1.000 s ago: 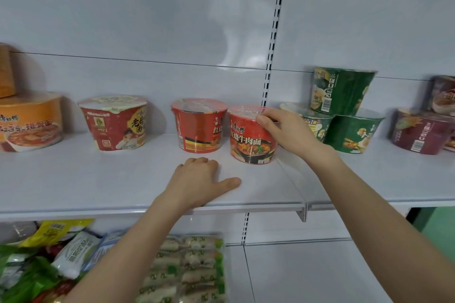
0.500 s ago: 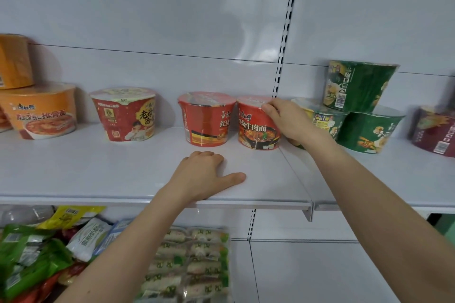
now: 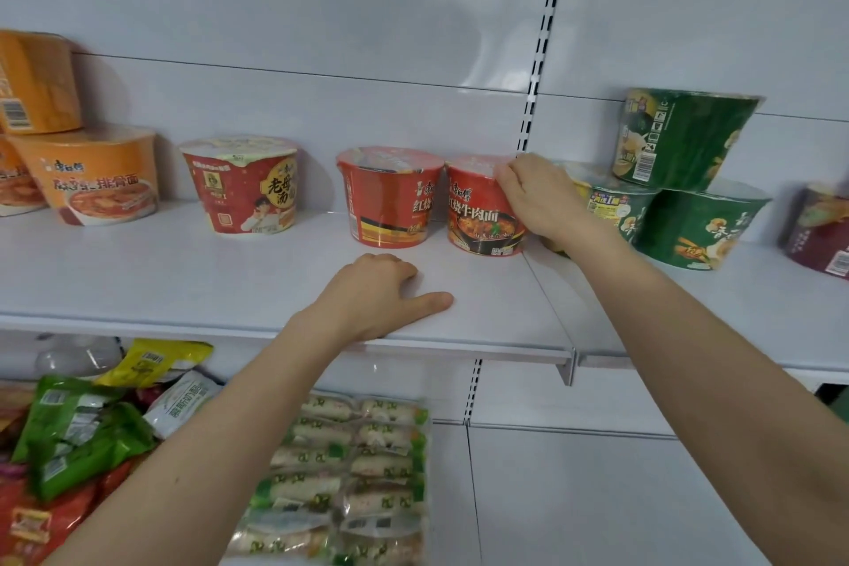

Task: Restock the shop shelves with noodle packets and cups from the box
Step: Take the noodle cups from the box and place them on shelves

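Red beef noodle cup point(image 3: 480, 216) stood upright on white shelf point(image 3: 183, 271), just beside, seemingly touching, second red cup point(image 3: 388, 198) at its left. Cup's right side and top rim gripped by right hand point(image 3: 537, 198), fingers curled over lid edge. Left hand point(image 3: 376, 294) laid flat on shelf front, fingers loosely bent, nothing held, near and in front of cups. Green cups point(image 3: 689, 193) stacked just right of gripped cup.

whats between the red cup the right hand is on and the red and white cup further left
In the head view, one more red noodle cup stands between the red cup under the right hand and the red and white cup; bare shelf fills the rest.
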Demonstrator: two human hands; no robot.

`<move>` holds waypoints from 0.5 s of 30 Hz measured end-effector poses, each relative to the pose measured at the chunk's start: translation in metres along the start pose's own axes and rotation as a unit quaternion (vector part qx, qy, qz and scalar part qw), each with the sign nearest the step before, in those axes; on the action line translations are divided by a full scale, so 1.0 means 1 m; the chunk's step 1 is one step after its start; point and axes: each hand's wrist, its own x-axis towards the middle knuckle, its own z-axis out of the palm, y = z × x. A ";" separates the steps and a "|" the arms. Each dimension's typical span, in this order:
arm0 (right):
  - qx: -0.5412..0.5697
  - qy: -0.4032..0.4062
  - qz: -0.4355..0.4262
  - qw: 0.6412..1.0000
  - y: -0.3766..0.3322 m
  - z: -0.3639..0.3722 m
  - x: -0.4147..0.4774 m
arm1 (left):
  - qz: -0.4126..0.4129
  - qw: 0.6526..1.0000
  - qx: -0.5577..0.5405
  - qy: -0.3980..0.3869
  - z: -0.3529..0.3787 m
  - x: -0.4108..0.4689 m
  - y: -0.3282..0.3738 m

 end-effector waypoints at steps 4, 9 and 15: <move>0.049 0.070 -0.029 0.996 -0.008 -0.015 -0.017 | 0.036 0.996 0.081 0.030 -0.007 -0.004 0.007; 0.090 0.084 -0.025 0.992 -0.014 -0.035 -0.057 | 0.098 0.987 0.048 0.118 -0.014 -0.032 0.036; 0.071 0.063 0.045 0.994 -0.008 -0.068 -0.132 | 0.178 0.975 -0.004 0.133 -0.012 -0.077 0.086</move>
